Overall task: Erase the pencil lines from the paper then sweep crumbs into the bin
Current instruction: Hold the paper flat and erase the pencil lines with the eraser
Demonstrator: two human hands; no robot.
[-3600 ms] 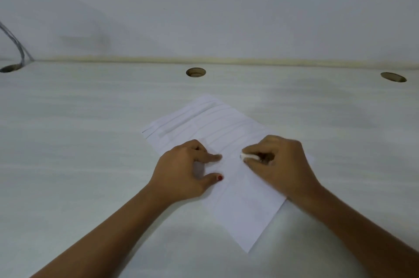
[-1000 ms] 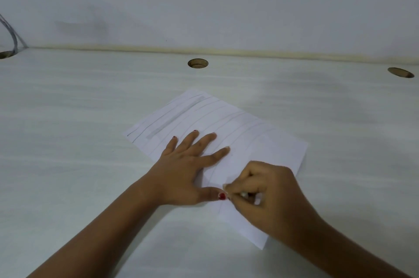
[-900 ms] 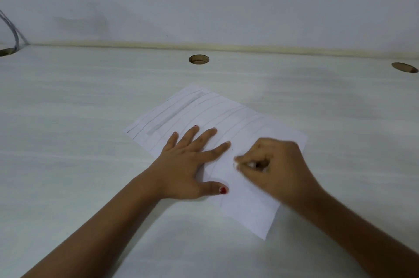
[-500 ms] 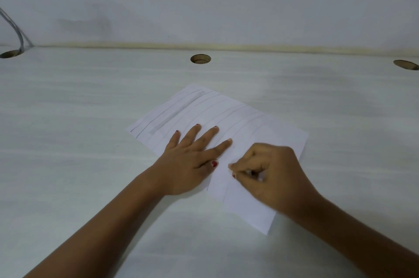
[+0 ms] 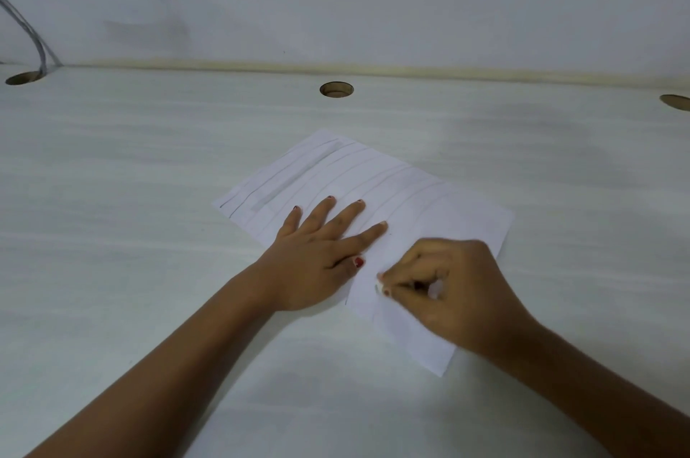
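The white sheet of paper [image 5: 429,203] lies skewed near the middle of the pale wood-grain tabletop [image 5: 149,196] in your head view, with faint grey pencil lines [image 5: 373,177] running across its far part. Your left hand [image 5: 313,256] presses flat on it, fingers [image 5: 317,214] straight and spread, holding nothing. Your right hand [image 5: 451,300] has its fingers curled tight, pinching a small white eraser [image 5: 379,286] whose tip meets the sheet just beside your left thumb. Several lines are plain to see, so I judge the erasing is far from done. The risk is the sheet itself: its near corner lies free beyond your bracing hand, and a hard stroke toward you could buckle or tear it there. Rubbing so close to the thumb could also nudge that hand and let the paper slide. I can make out no bin and no crumbs, so the sweeping will need a look round first.
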